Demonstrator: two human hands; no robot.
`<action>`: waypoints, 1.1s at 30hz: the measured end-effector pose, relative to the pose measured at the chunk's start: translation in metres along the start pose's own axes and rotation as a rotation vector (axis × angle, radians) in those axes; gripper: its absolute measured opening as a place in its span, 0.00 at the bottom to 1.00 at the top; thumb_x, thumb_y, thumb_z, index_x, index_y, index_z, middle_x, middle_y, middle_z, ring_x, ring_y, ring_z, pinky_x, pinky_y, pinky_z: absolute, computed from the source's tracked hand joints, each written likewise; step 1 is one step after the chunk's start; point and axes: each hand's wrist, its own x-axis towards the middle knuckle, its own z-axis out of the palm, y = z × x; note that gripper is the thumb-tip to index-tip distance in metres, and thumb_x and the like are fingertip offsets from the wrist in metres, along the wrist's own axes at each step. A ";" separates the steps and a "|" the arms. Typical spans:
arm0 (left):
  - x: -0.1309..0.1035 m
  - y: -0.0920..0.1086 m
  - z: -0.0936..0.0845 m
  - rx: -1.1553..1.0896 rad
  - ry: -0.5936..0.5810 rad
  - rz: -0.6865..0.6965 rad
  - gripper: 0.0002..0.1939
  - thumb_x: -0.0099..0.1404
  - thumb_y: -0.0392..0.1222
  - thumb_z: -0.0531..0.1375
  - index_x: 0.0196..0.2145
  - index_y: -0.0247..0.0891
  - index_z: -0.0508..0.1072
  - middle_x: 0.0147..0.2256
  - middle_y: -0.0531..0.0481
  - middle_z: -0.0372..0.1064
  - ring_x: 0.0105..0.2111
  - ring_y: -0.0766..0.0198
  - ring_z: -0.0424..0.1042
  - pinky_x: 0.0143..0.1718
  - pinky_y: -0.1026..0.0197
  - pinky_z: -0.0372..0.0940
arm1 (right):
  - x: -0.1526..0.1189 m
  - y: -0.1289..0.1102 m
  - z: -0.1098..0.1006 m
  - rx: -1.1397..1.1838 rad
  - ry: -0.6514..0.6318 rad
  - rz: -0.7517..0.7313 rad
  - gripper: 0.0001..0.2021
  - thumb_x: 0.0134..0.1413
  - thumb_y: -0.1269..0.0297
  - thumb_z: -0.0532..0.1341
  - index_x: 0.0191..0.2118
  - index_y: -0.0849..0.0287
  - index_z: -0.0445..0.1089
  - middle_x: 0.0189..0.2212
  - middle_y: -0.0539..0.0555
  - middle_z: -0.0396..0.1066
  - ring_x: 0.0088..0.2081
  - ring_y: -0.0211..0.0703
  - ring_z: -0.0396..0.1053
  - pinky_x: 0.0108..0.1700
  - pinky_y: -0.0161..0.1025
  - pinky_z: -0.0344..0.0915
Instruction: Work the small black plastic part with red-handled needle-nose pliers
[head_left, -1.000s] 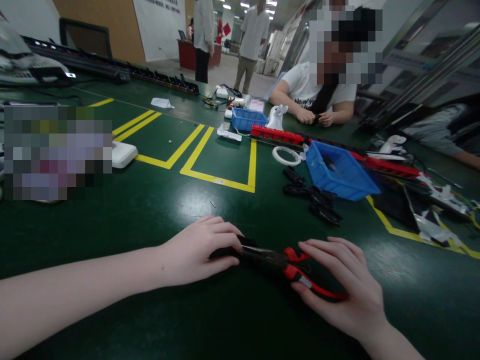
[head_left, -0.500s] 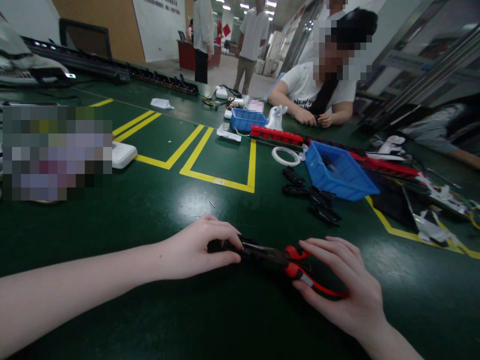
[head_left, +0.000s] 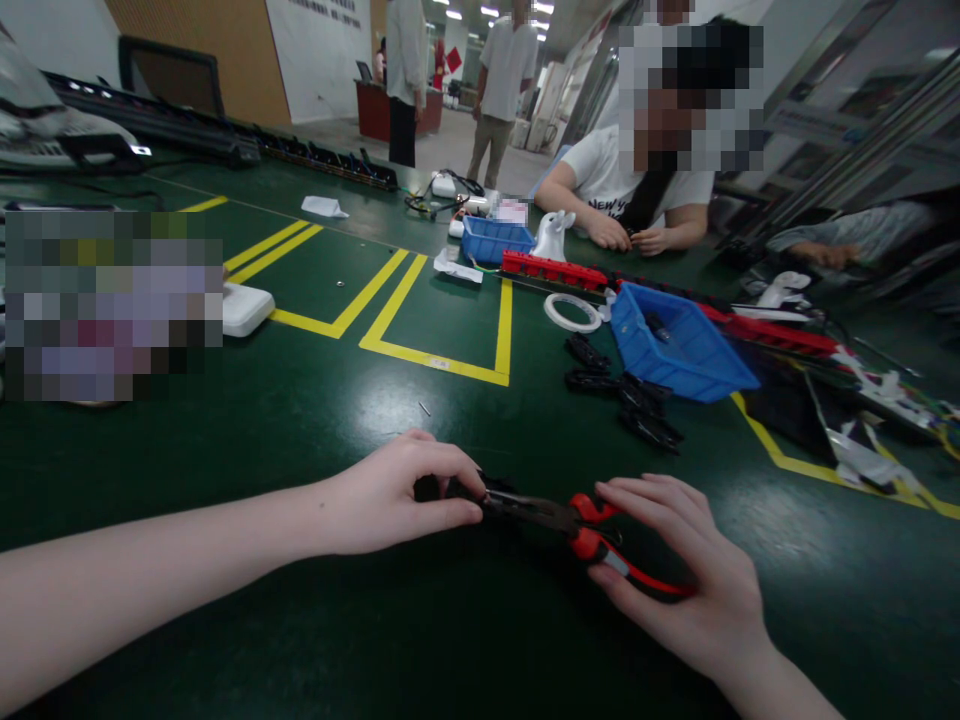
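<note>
My right hand (head_left: 686, 570) is closed around the red handles of a pair of long-nose pliers (head_left: 592, 535), thumb below and fingers above. The jaws point left, toward my left hand (head_left: 412, 495). That hand pinches a small black part (head_left: 491, 485) between thumb and fingers, right at the plier tips. Most of the part is hidden by my fingers and the jaws, so its exact kind is unclear. Just beyond my left hand, a thin metal pin (head_left: 424, 408) lies on the dark green table (head_left: 300, 620).
Several black parts (head_left: 626, 395) lie beside a blue bin (head_left: 682, 345), near a roll of white tape (head_left: 572, 312). Red rails (head_left: 555, 268) and a smaller blue bin (head_left: 495, 240) stand farther back. A co-worker (head_left: 637, 190) sits across the table. A white box (head_left: 247, 310) is at left.
Both hands and the pliers stay almost in place, with only a tiny shift at the handles. In the background at right, another person's arm has moved.
</note>
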 end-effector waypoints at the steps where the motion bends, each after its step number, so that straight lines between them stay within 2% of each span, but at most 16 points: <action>1: 0.000 0.001 0.000 -0.001 0.007 -0.003 0.06 0.69 0.41 0.61 0.43 0.42 0.76 0.44 0.53 0.77 0.44 0.61 0.74 0.56 0.51 0.58 | 0.000 0.000 0.000 -0.006 -0.002 -0.005 0.19 0.55 0.59 0.65 0.52 0.55 0.68 0.41 0.57 0.76 0.42 0.52 0.75 0.48 0.53 0.69; 9: -0.001 0.004 0.000 -0.005 0.012 -0.009 0.05 0.69 0.39 0.61 0.42 0.42 0.76 0.45 0.53 0.76 0.44 0.60 0.74 0.56 0.51 0.58 | 0.003 -0.002 0.000 -0.020 0.003 -0.018 0.17 0.57 0.58 0.64 0.50 0.56 0.68 0.39 0.57 0.76 0.41 0.51 0.75 0.47 0.52 0.70; 21: 0.001 -0.002 -0.001 0.033 -0.002 0.024 0.07 0.68 0.43 0.62 0.43 0.43 0.78 0.46 0.51 0.76 0.48 0.58 0.73 0.56 0.51 0.60 | 0.003 -0.002 -0.001 -0.020 -0.014 -0.041 0.19 0.54 0.59 0.64 0.51 0.54 0.68 0.39 0.56 0.77 0.39 0.51 0.76 0.48 0.53 0.68; 33: 0.000 0.002 0.000 0.018 0.035 -0.004 0.06 0.69 0.40 0.62 0.43 0.42 0.77 0.43 0.53 0.76 0.43 0.61 0.74 0.54 0.53 0.62 | 0.000 -0.002 -0.003 -0.073 0.012 -0.074 0.20 0.55 0.59 0.65 0.53 0.55 0.69 0.41 0.57 0.75 0.42 0.51 0.74 0.47 0.51 0.69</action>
